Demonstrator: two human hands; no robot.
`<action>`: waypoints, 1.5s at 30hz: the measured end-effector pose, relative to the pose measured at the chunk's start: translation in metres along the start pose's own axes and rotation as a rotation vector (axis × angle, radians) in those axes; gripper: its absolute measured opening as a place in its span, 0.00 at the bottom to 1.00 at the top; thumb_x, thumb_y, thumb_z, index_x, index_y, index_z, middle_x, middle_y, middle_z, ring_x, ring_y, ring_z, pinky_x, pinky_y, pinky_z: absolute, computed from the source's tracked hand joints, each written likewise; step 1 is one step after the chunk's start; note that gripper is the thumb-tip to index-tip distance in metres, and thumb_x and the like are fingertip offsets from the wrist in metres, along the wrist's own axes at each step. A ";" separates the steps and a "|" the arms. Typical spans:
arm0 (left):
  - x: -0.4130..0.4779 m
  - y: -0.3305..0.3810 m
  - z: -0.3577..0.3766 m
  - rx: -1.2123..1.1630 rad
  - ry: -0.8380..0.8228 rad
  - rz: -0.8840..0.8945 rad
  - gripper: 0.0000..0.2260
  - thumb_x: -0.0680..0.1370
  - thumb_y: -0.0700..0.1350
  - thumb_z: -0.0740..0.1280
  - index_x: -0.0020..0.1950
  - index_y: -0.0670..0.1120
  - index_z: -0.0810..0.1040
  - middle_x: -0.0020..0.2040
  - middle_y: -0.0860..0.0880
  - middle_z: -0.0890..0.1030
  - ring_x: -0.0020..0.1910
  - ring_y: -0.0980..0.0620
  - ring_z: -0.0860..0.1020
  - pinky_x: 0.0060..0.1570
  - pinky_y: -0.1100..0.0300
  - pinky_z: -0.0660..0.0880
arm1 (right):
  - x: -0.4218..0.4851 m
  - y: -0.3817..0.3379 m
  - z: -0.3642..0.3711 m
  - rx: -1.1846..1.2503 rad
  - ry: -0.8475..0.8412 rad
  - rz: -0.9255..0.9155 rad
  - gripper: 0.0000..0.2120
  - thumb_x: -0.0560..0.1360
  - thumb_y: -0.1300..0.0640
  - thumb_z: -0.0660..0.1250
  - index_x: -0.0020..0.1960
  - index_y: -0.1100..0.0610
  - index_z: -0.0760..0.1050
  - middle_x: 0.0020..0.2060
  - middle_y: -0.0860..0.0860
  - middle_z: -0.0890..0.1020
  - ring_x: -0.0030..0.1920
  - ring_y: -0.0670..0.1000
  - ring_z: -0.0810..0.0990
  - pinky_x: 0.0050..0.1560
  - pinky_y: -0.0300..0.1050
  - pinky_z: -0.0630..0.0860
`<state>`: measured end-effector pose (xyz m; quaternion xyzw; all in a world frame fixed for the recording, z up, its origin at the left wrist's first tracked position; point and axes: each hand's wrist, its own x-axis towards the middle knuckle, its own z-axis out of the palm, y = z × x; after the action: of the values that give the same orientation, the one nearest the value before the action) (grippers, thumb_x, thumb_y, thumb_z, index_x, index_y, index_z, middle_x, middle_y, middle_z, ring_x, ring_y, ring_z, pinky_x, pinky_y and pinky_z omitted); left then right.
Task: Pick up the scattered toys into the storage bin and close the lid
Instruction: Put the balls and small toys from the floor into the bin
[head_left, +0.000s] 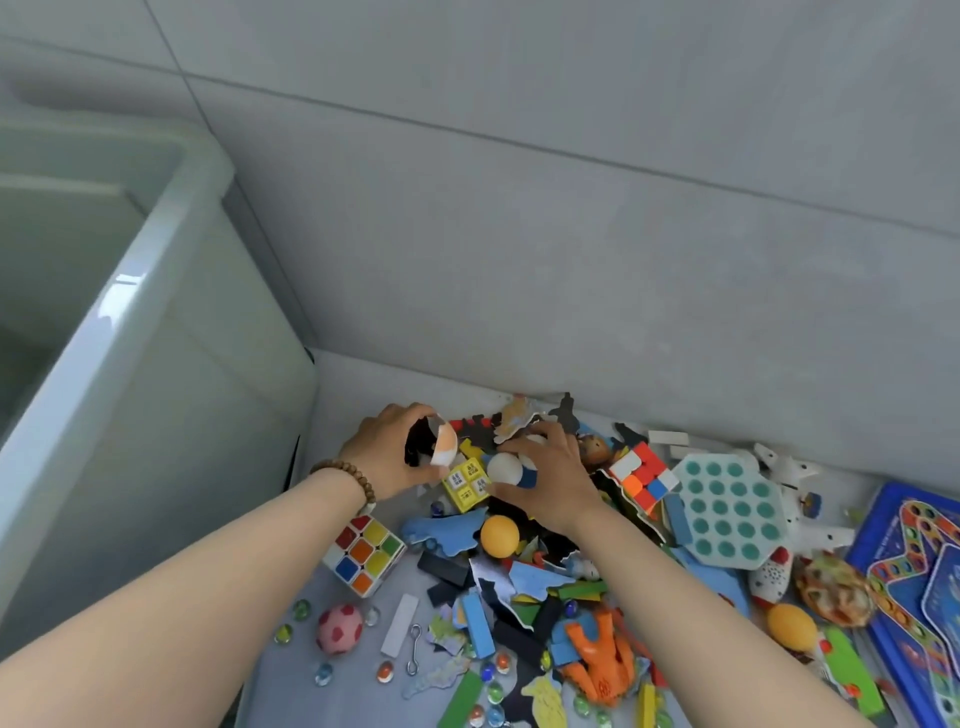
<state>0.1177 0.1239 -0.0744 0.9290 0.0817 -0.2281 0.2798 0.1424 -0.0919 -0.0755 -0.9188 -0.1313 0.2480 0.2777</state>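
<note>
Head view. Toys are lying in a heap on the grey floor (363, 691), piled against the foot of the tiled wall (571, 234). The storage bin (156, 364), white plastic, is standing at the left edge of the heap with its top open; no lid is showing on it.

Left hand (387, 452), with a bead bracelet (347, 480) at the wrist, is curling around a white-and-orange curved piece (444, 441), thumb below and fingers above, holding it just over the far left edge of the heap. Dark flat pieces are sitting inside the same grasp; what they are cannot be told.

Right hand (550, 478) is pressing down on the far middle of the heap, fingers closing over a white ball (505, 467) and a blue-and-white piece beside it. Whether these are lifted off the pile cannot be told.

Between the two hands: a yellow cube (466, 486). Just near of it an orange ball (500, 536). A colour puzzle cube (363, 556) is lying under the left wrist, close to the bin wall. A pink ball (340, 629) and glass marbles are lying along the near left edge. A teal bubble board (730, 509) and a blue game board (914, 597) are lying towards the right edge.
</note>
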 end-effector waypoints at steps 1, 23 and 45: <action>0.001 -0.001 0.000 0.004 -0.021 -0.007 0.34 0.70 0.56 0.72 0.72 0.56 0.60 0.68 0.47 0.67 0.65 0.44 0.68 0.62 0.48 0.71 | 0.000 0.001 0.000 0.012 0.001 -0.002 0.24 0.70 0.47 0.72 0.64 0.48 0.72 0.65 0.49 0.62 0.66 0.53 0.59 0.65 0.45 0.64; -0.080 0.091 -0.150 -0.172 0.195 0.331 0.29 0.70 0.52 0.73 0.69 0.52 0.66 0.63 0.53 0.72 0.60 0.53 0.72 0.59 0.62 0.69 | -0.070 -0.098 -0.151 0.332 0.177 -0.031 0.15 0.73 0.47 0.68 0.59 0.48 0.75 0.59 0.47 0.72 0.58 0.46 0.71 0.59 0.39 0.65; -0.303 -0.218 -0.148 -0.359 0.124 -0.284 0.30 0.63 0.56 0.76 0.62 0.54 0.71 0.58 0.50 0.75 0.51 0.50 0.78 0.54 0.60 0.75 | -0.086 -0.363 0.094 -0.016 -0.524 0.006 0.19 0.74 0.44 0.67 0.57 0.57 0.76 0.47 0.51 0.76 0.48 0.51 0.75 0.51 0.43 0.73</action>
<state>-0.1544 0.3800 0.0719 0.8557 0.2678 -0.1896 0.4001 -0.0175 0.2114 0.0987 -0.8258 -0.1982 0.4772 0.2260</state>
